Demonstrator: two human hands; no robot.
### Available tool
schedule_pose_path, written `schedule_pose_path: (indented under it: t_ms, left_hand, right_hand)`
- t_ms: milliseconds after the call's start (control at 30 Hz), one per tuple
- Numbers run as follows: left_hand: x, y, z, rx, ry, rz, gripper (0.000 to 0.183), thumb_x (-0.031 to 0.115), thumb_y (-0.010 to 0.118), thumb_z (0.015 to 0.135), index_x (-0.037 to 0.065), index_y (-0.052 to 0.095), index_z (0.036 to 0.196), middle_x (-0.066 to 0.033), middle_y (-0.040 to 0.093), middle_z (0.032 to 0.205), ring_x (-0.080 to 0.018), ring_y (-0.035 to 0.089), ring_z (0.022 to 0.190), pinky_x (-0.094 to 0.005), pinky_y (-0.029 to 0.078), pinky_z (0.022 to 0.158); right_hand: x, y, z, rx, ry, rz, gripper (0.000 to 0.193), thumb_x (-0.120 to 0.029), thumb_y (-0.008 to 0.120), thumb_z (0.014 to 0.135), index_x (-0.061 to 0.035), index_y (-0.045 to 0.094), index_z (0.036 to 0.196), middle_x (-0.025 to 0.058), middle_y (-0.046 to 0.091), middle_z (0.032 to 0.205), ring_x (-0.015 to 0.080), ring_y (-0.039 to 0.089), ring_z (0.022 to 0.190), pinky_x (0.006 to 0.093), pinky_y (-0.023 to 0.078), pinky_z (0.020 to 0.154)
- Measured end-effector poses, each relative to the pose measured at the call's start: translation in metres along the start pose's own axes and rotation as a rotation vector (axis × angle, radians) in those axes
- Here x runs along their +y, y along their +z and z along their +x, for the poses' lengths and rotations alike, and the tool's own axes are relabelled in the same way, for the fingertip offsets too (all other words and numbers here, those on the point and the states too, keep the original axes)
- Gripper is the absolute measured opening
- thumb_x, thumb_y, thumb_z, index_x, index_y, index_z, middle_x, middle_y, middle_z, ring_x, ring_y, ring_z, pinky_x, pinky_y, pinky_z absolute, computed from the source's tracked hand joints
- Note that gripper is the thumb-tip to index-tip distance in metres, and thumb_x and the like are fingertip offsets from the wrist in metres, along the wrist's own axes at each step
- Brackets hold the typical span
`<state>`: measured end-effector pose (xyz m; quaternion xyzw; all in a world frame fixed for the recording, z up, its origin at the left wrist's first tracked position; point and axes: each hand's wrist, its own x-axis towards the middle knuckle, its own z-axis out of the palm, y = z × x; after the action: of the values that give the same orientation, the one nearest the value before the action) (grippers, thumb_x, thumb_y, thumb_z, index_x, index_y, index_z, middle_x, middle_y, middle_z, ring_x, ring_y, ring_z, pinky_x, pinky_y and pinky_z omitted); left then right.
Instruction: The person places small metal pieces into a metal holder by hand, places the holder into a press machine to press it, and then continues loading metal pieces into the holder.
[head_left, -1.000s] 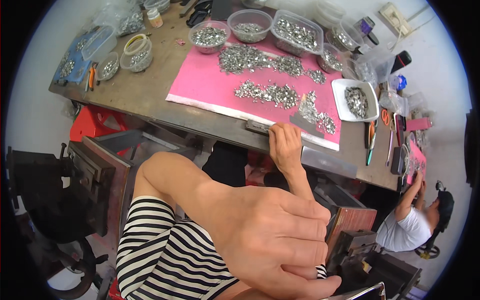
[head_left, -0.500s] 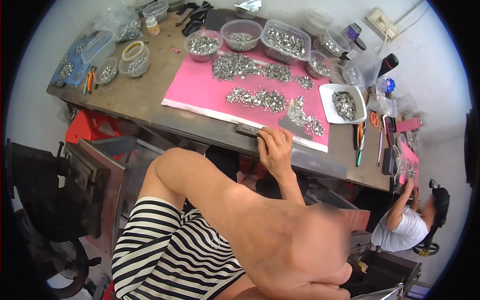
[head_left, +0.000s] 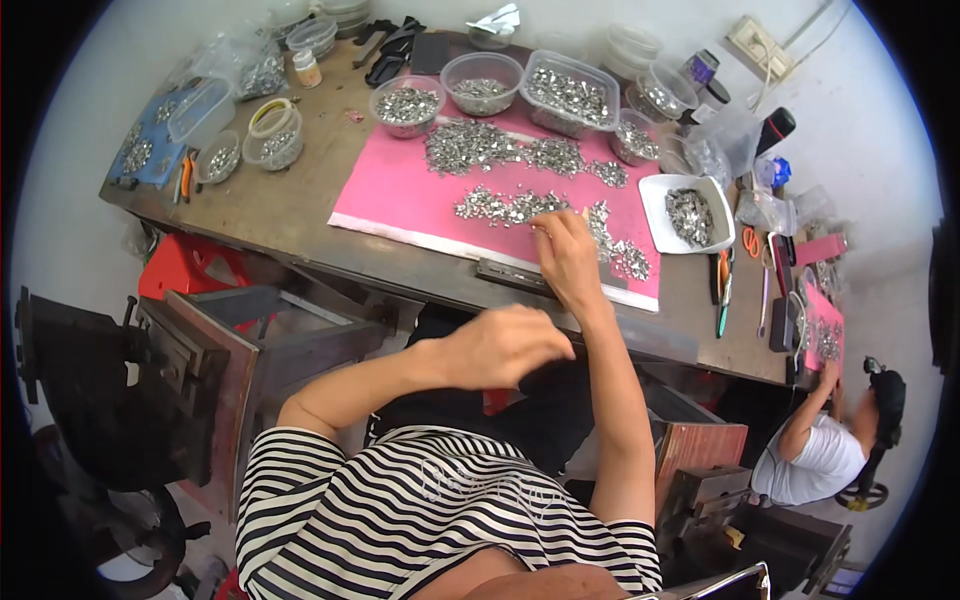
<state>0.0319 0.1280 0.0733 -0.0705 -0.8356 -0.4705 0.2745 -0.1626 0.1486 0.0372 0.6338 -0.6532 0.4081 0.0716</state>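
My right hand (head_left: 570,260) reaches over the pink mat (head_left: 385,190). Its bent fingertips come together at the near row of small silvery metal pieces (head_left: 490,205), and whatever they pinch is too small to make out. In front of the table edge hangs my left hand (head_left: 507,347), blurred by motion, its fingers curled and partly hidden. Close to both hands, a dark narrow metal block (head_left: 512,277) lies along the mat's front edge. A larger heap of metal pieces (head_left: 465,145) spreads farther back on the mat.
Clear plastic bowls (head_left: 407,105) and a rectangular tub (head_left: 570,92) of metal pieces line the mat's back. A white dish (head_left: 655,215) stands right, beside cutters (head_left: 723,290) and orange-handled scissors (head_left: 751,241). Another person (head_left: 815,455) sits at the far right.
My left hand has come down from near my head to in front of the table edge. My right hand has moved from the dark block forward to the metal pieces.
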Motion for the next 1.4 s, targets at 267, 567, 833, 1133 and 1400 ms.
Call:
schedule_pose_path:
  t_ms: [267,567,833,1133,1400]
  left_hand:
    - [0.027,-0.075,-0.007,0.711,-0.058,-0.016,0.011,0.000,0.059,0.096,0.002,0.068,0.102,-0.0079,0.070,0.089,-0.0247,0.067,0.081,-0.0396,0.053,0.081]
    - [0.114,-0.097,0.010,0.893,0.827,-0.061,0.025,0.019,0.066,0.100,0.024,0.065,0.124,0.0133,0.062,0.087,-0.0031,0.055,0.082,-0.0239,0.040,0.089]
    - [0.112,-0.116,0.033,0.374,0.960,-0.273,0.022,0.022,0.057,0.103,0.023,0.063,0.125,0.0106,0.063,0.089,-0.0081,0.058,0.086,-0.0336,0.044,0.103]
    - [0.119,-0.101,0.041,0.426,1.068,-0.419,0.020,0.024,0.057,0.104,0.022,0.064,0.122,0.0081,0.064,0.091,-0.0100,0.059,0.083,-0.0345,0.047,0.100]
    - [0.063,-0.091,0.007,0.587,-0.350,0.902,0.025,0.000,0.067,0.085,0.000,0.069,0.110,-0.0119,0.068,0.106,-0.0239,0.063,0.107,-0.0349,0.046,0.100]
  right_hand:
    - [0.019,0.046,0.019,-0.146,-0.123,-0.250,0.011,-0.008,0.068,0.084,-0.0084,0.073,0.094,0.0103,0.057,0.086,0.0298,0.057,0.087,0.0428,0.046,0.078]
    - [0.013,0.047,0.020,-0.165,-0.271,-0.426,0.002,-0.007,0.060,0.081,-0.0054,0.061,0.081,0.0110,0.056,0.083,0.0288,0.055,0.087,0.0417,0.042,0.079]
    - [0.020,0.005,0.003,-0.153,-0.037,-0.185,0.007,-0.004,0.066,0.087,-0.0041,0.062,0.092,0.0135,0.062,0.088,0.0338,0.059,0.086,0.0444,0.043,0.080]
    - [0.020,-0.003,-0.015,-0.183,-0.004,-0.090,0.006,-0.005,0.073,0.084,-0.0023,0.070,0.088,0.0146,0.065,0.084,0.0344,0.064,0.075,0.0451,0.048,0.067]
    - [0.005,-0.018,-0.029,-0.146,0.246,0.056,0.008,-0.001,0.068,0.088,0.0010,0.066,0.095,0.0157,0.067,0.084,0.0354,0.066,0.077,0.0438,0.051,0.072]
